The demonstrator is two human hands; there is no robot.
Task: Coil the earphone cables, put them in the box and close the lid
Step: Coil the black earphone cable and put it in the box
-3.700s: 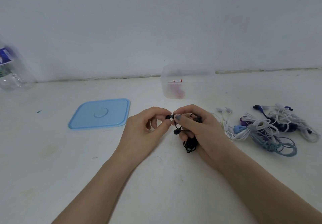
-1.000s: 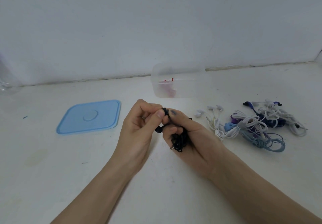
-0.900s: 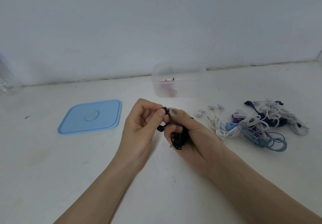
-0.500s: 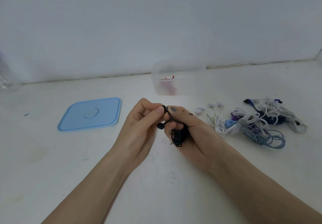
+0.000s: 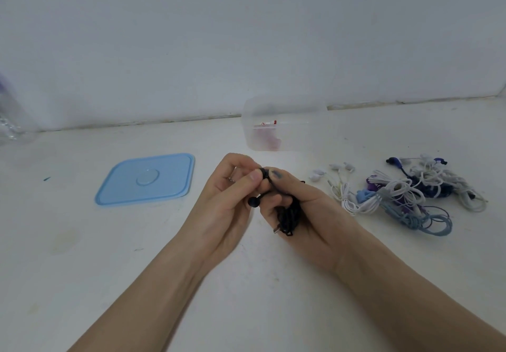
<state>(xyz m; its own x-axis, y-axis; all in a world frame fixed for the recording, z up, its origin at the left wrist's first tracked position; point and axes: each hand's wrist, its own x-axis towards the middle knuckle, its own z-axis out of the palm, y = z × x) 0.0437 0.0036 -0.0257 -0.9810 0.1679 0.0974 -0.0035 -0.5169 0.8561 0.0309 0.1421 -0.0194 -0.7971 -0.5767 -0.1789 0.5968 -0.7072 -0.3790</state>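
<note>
My right hand (image 5: 306,214) is curled round the black earphone cable (image 5: 287,216), a dark bundle tucked into my palm so that most of its loops are hidden behind my fingers; only the lower end and what looks like a small plug tip poke out below. My left hand (image 5: 227,206) pinches one black earbud between thumb and forefinger at the top of the bundle, while the second bud dangles on a short lead just under my left thumb. Both hands hover above the white counter (image 5: 82,269).

Behind them stands the clear box (image 5: 284,125), open-topped, its pale walls hard to trace against the wall; something red and pink lies inside, too blurred to name. The blue lid (image 5: 146,179) lies flat on the counter to my left, well apart from the box. To my right sits the tangled pile of earphones (image 5: 405,195), white, blue and purple cables knotted together so I cannot count them. At the far left edge a clear bottle (image 5: 8,116) is cut off.
</note>
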